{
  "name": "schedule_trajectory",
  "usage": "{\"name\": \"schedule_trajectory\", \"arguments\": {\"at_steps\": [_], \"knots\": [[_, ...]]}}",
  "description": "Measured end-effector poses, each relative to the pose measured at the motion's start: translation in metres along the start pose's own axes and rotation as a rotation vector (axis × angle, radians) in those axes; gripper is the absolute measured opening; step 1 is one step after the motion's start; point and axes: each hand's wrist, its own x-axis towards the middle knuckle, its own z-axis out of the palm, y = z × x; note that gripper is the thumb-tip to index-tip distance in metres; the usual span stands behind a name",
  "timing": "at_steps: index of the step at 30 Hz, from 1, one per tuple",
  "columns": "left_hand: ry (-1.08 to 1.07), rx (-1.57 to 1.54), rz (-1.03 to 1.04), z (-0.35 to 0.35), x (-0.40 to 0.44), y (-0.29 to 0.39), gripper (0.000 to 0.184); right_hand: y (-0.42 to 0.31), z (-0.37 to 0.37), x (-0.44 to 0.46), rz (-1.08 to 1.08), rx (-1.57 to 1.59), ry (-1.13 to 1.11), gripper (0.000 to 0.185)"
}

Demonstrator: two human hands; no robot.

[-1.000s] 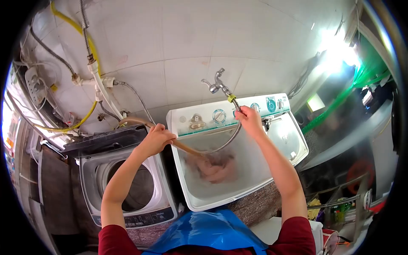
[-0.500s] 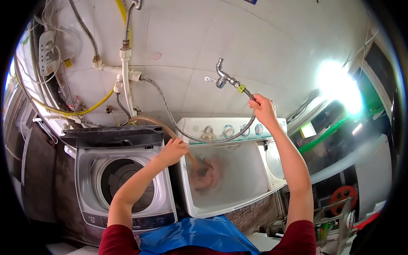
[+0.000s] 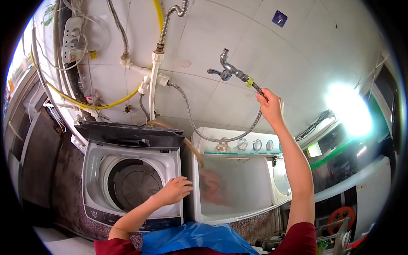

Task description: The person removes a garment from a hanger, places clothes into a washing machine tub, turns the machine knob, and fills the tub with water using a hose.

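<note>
My right hand [image 3: 271, 104] is closed on the braided hose [image 3: 254, 124] just below the metal faucet [image 3: 229, 70], which is held up in front of the tiled wall. My left hand [image 3: 174, 190] has its fingers apart and holds nothing; it is at the gap between the two washing machines. A tan hose [image 3: 192, 149] hangs over the rim of the twin-tub washer [image 3: 196, 204], its end in the tub. Pinkish cloth [image 3: 212, 187] lies in the cloudy water there.
The top-load washer [image 3: 91, 182] on the left has its dark lid [image 3: 131, 137] raised. White pipes [image 3: 156, 80], a yellow hose [image 3: 123, 101] and a power strip [image 3: 72, 40] are on the wall. A bright light [image 3: 349, 109] shines at the right.
My left hand has let go of the tan hose and moved down. My right hand has lifted the faucet and braided hose higher. The view has shifted.
</note>
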Motion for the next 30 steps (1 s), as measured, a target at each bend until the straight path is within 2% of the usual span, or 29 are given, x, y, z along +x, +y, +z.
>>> {"name": "schedule_trajectory", "arguments": {"at_steps": [9, 11, 18, 30], "knots": [[0.056, -0.143, -0.053, 0.010, -0.047, 0.020, 0.021, -0.036, 0.011, 0.008, -0.074, -0.005, 0.007, 0.014], [0.072, -0.156, -0.056, 0.014, -0.053, 0.020, 0.021, -0.038, 0.012, 0.006, -0.150, -0.005, 0.070, 0.014], [0.134, -0.197, -0.031, 0.023, -0.062, 0.014, 0.022, -0.051, -0.004, 0.002, -0.162, -0.007, 0.091, 0.013], [0.177, -0.243, -0.118, 0.021, -0.078, 0.014, 0.020, -0.081, -0.032, 0.146, -0.151, 0.072, 0.177, 0.015]]}}
